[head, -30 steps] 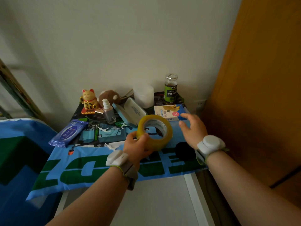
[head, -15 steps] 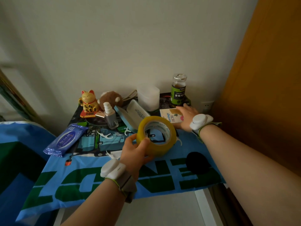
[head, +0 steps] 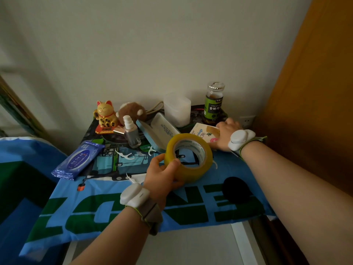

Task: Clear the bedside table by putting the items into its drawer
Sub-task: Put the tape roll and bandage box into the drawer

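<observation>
Head view, left hand (head: 162,175) gripping yellow tape roll (head: 192,174); right hand (head: 226,135) covering bandage box (head: 204,131), grip unclear

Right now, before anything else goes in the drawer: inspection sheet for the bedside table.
Surface: blue and green cloth covers the tabletop and overhangs the front.
Job's things: tape roll, bandage box, wipes pack, spray bottle, open glasses case, spice jar, white cup, floss picks.
Clutter: gold cat figurine and brown plush at the back.
Hands: left hand grips the tape roll by its rim; right hand rests on the bandage box, grip unclear.
Cables: beige cord behind the plush, ends hidden.
Surroundings: wall socket, wooden door on the right, bed on the left.
</observation>
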Demonstrator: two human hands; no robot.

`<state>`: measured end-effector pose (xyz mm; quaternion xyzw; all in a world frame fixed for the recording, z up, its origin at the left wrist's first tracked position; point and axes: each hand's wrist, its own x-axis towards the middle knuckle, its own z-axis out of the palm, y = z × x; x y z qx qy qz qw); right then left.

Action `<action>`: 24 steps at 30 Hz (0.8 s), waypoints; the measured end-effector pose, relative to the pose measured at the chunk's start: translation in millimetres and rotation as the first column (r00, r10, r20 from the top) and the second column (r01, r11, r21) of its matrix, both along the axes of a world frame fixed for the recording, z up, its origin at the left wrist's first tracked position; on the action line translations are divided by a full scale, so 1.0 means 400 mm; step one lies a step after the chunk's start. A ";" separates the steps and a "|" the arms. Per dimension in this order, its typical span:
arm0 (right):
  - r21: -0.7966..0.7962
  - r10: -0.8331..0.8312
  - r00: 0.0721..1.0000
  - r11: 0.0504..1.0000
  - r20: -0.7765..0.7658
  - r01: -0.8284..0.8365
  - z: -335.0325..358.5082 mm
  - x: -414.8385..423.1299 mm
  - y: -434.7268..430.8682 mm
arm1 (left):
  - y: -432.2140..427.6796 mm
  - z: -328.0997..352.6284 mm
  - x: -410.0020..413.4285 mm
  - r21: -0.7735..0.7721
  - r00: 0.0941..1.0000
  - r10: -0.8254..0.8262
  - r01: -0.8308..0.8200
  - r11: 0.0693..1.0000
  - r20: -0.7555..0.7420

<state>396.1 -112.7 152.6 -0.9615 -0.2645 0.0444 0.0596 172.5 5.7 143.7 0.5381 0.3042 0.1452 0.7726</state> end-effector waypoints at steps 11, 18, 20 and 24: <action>0.421 -0.052 0.990 0.901 -0.133 0.103 0.142 -0.163 -0.107 | -0.015 0.081 -0.124 0.002 0.995 -0.101 0.101 0.995 0.014; 0.649 0.168 0.952 0.760 -0.257 0.041 0.199 -0.448 -0.187 | -0.048 0.068 -0.315 -0.034 0.975 -0.223 0.223 0.974 0.005; 0.706 0.224 0.929 0.706 -0.295 0.054 0.198 -0.523 -0.204 | -0.056 0.050 -0.358 -0.051 0.968 -0.251 0.250 0.967 -0.004; 0.756 0.267 0.873 0.635 -0.408 0.159 0.142 -0.630 -0.238 | -0.085 0.003 -0.451 -0.112 0.954 -0.293 0.286 0.952 -0.058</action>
